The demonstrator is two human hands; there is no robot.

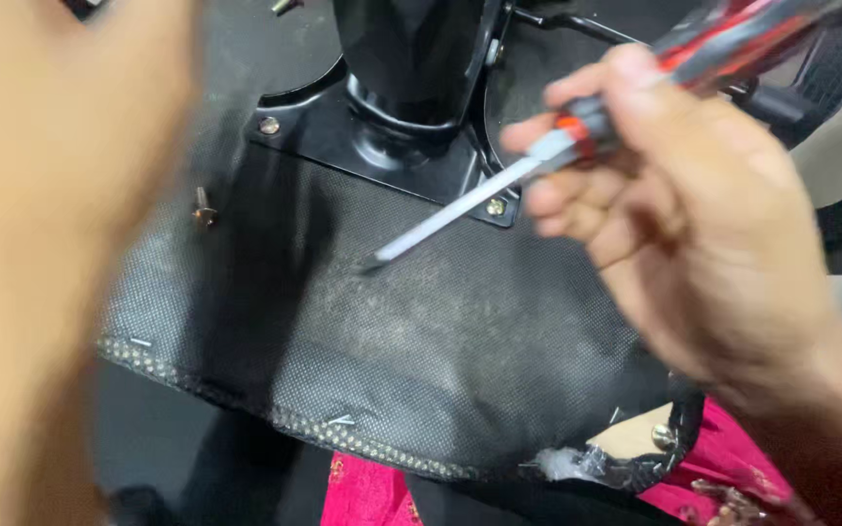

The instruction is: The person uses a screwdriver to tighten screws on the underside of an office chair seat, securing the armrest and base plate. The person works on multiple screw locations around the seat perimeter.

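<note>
Right hand: the right hand [704,224] fills the right side of the frame, fingers curled and pressed around the screwdriver's handle.
Screwdriver: the screwdriver [557,156] lies upper right of centre, with a red and black handle and a pale metal shaft.
Long axis: it runs on a slant from the upper right corner down toward the middle of the frame.
Tip direction: the tip points down and to the left, ending on or just above the mesh fabric [440,331]; I cannot tell whether it touches.
Left hand: the left hand [60,224] is a large blur covering the left side of the frame; its grip cannot be made out.
Bracket: a black metal plate [343,136] sits at top centre, above the shaft, with a screw [269,125] at its left corner and another screw [495,206] just beside the shaft.
Loose bolt: a small bolt [204,209] stands on the fabric, left of the plate.
Fabric edge: staples [341,420] pin the lower hem.
Below: pink cloth [363,492] shows at the bottom edge.
</note>
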